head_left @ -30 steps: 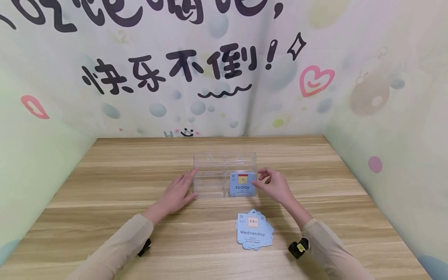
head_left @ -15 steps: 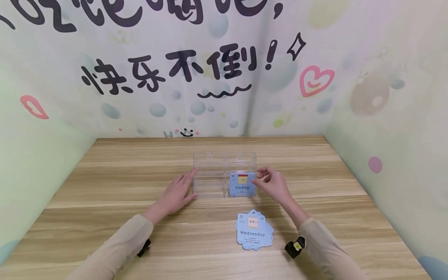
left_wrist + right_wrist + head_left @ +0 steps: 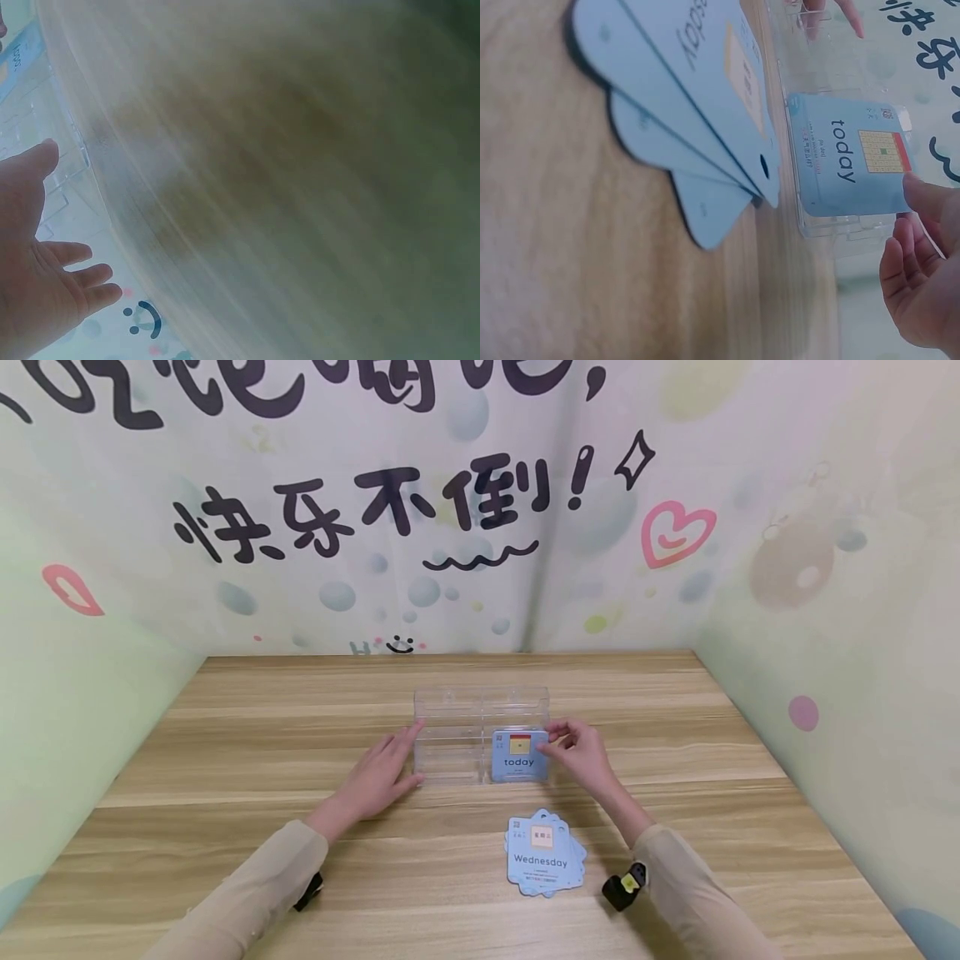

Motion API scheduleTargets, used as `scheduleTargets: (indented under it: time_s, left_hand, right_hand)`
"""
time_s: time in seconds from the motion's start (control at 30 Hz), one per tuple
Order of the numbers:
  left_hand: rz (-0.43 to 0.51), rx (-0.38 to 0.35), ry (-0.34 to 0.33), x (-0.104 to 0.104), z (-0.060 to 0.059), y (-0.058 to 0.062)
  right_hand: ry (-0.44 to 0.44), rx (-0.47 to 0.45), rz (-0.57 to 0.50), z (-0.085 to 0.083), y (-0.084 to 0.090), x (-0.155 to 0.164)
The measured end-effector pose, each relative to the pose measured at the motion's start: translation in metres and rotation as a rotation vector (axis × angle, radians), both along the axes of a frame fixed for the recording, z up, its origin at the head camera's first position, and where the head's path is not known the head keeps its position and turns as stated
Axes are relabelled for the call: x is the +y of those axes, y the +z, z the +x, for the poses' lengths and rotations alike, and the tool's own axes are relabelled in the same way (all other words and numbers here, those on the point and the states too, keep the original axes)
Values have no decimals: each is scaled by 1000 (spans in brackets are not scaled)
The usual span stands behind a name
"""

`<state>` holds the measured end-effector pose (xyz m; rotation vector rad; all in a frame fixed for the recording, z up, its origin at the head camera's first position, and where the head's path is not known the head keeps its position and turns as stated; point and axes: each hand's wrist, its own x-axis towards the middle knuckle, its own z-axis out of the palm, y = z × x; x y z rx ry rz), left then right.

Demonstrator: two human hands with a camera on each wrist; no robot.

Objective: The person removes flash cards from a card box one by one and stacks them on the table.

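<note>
clear plastic organizer (image 3: 480, 735): stood on the wooden table (image 3: 225, 777), mid-depth, divided into compartments. held one blue card marked "today" (image 3: 520, 756), upright in the front right compartment, face toward the person.

left hand (image 3: 378, 777): lay flat on the table at the organizer's left end, fingers straight and relaxed, grasping nothing; fingertips touched the organizer's left wall (the left wrist view showed the same open palm (image 3: 34, 262) beside the clear wall).

right hand (image 3: 581, 752): at the organizer's right end, just beside the "today" card. fingers loosely curled, thumb and forefinger close to the card's upper right corner; whether they actually pinched it could not be told. in the right wrist view the fingertips (image 3: 922, 195) met the card's right edge.

fanned stack of blue cards (image 3: 546, 862): lay flat on the table in front of the organizer, apart from it, top card reading "wednesday".
</note>
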<state>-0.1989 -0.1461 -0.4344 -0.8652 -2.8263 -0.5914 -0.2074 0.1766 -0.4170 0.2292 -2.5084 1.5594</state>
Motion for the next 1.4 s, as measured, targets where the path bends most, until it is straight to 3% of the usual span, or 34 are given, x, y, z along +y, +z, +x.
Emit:
scheduleTargets:
  time_s: [0.8,1.13,1.4]
  left_hand:
    - [-8,-1,5,0,1,0]
    - [-4,-7,2,0,1,0]
    - [2,-10,2,1,1,0]
  right_hand:
    - [27,-36,-15,-5,1,5]
    - [34,-51,-63,8,23,5]
    - [16,-81,-50,-5,4,16]
